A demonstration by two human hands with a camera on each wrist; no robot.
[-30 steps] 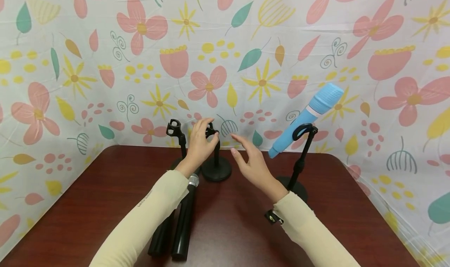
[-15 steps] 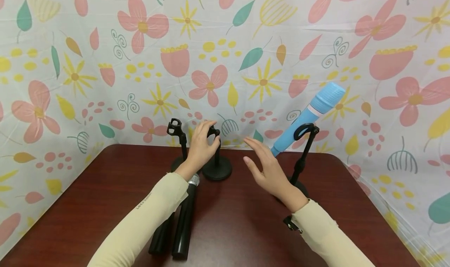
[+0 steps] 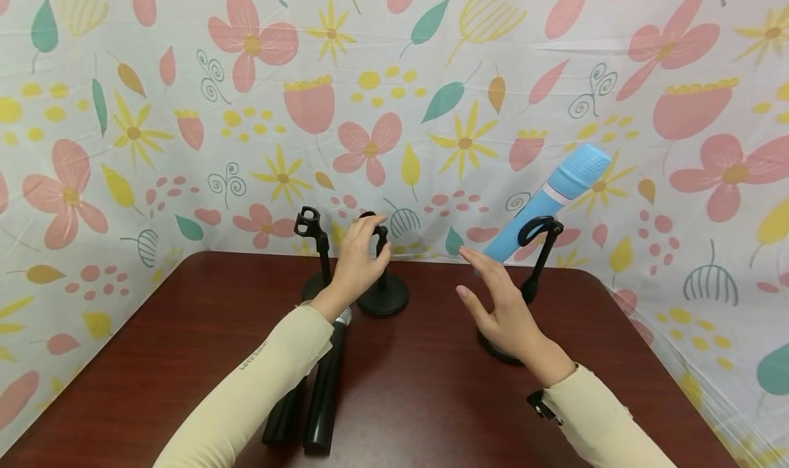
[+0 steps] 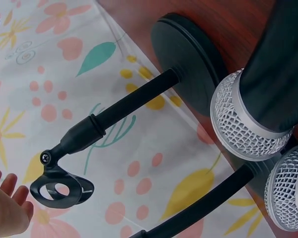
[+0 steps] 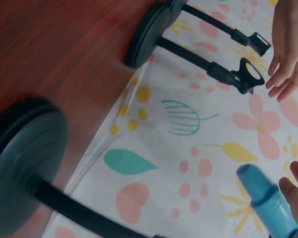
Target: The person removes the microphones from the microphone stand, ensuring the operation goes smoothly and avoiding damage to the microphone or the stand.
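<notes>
My left hand [image 3: 357, 259] hovers with relaxed fingers beside the clip of the middle black microphone stand [image 3: 383, 299]. In the left wrist view, its fingertips lie close to that stand's holder [image 4: 62, 191], which has nothing in it. My right hand [image 3: 508, 314] is raised with fingers spread in front of the right-hand stand [image 3: 545, 249]. A light blue microphone [image 3: 548, 197] sits tilted in that stand's clip, its lower end partly behind my right fingers. In the right wrist view, the blue microphone [image 5: 263, 198] is right by my fingertips. Neither hand holds anything.
Another black stand [image 3: 323, 249] with a bare clip stands at the back left. Two black microphones with silver mesh heads, one nearer the middle [image 3: 323, 392] and one left of it [image 3: 285, 413], lie under my left forearm. A flowered cloth [image 3: 394, 98] hangs behind the brown table [image 3: 419, 399].
My right hand has moved right, away from the middle stand and towards the blue microphone's stand. My left hand has stayed nearly in place by the middle stand's clip.
</notes>
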